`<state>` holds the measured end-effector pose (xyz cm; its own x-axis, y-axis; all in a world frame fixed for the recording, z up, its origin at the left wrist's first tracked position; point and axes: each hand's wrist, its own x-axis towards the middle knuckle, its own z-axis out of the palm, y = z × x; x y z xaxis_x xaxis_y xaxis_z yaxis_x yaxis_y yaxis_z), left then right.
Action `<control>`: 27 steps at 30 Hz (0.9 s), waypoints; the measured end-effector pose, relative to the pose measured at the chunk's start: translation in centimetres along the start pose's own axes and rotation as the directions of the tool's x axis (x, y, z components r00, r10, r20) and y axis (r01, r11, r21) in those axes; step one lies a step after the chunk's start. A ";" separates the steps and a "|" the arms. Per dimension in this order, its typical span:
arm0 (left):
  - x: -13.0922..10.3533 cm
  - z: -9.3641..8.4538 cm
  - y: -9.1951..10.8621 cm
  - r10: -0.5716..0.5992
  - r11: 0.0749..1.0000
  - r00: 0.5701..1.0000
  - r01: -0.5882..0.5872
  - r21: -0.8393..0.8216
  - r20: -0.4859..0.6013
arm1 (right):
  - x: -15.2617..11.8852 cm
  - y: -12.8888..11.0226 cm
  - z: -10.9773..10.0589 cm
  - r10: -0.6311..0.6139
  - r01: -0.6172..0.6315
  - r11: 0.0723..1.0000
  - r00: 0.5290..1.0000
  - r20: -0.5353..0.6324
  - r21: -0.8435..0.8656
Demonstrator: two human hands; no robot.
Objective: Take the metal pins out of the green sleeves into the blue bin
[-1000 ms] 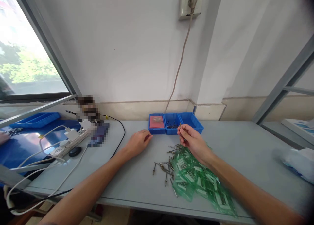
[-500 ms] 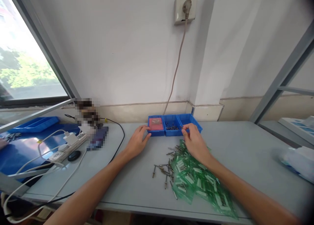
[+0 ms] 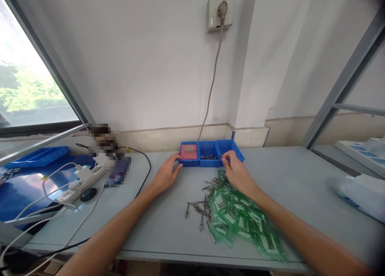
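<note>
Three blue bins (image 3: pixel 197 163) stand side by side near the wall. The left one holds a flat pink-red packet (image 3: pixel 188 151), the middle one several blind rivets (image 3: pixel 208 157). My left hand (image 3: pixel 165 173) rests at the left bin's outer corner, fingers and thumb apart on either side of it. At the front of the right bin (image 3: pixel 230 144), my right hand (image 3: pixel 237 169) has thumb and fingers pinched together; a small dark thing shows at the fingertips, too small to name. Below it lies a pile of green plastic bags (image 3: pixel 237 216) with metal and white pieces, beside loose rivets (image 3: pixel 201 210).
On the left are a power strip (image 3: pixel 81 183), a black mouse-like object (image 3: pixel 88 194), cables, and a blue tray (image 3: pixel 39 156). A white plastic bag (image 3: pixel 362 193) lies at the right. A wall socket (image 3: pixel 221 11) drops its cord behind the bins.
The whole view has shifted slightly. Both hands keep nearly the same places at the bins, and the right fingers stay pinched.
</note>
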<state>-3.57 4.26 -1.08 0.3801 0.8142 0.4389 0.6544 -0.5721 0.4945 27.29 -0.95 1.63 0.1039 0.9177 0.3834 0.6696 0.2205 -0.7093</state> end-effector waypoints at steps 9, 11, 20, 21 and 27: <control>-0.8 0.6 0.6 -0.068 0.992 0.994 0.059 0.112 0.080 | -0.1 0.1 0.9 0.050 -0.037 0.986 0.996 -0.072 0.163; -1.0 1.1 0.3 -0.100 0.980 0.991 0.082 0.182 0.090 | -0.2 -0.2 0.7 0.071 -0.055 0.971 0.996 -0.059 0.231; -1.6 1.6 -1.1 -0.109 0.930 0.987 0.059 0.363 0.118 | -1.3 -2.6 0.0 -0.130 0.144 0.954 0.989 -0.070 0.261; -1.6 1.6 -1.1 -0.107 0.928 0.987 0.055 0.367 0.123 | -1.4 -2.8 0.0 -0.147 0.159 0.955 0.987 -0.065 0.251; -1.6 1.4 -1.0 -0.112 0.923 0.983 0.048 0.383 0.147 | -2.1 -3.2 -0.1 -0.210 0.212 0.953 0.977 -0.031 0.218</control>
<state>-3.92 3.62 -3.29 0.3966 0.8786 0.2659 0.8721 -0.4511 0.1897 25.01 -3.63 3.12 -0.0164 0.8400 0.5423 0.4992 0.4768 -0.7235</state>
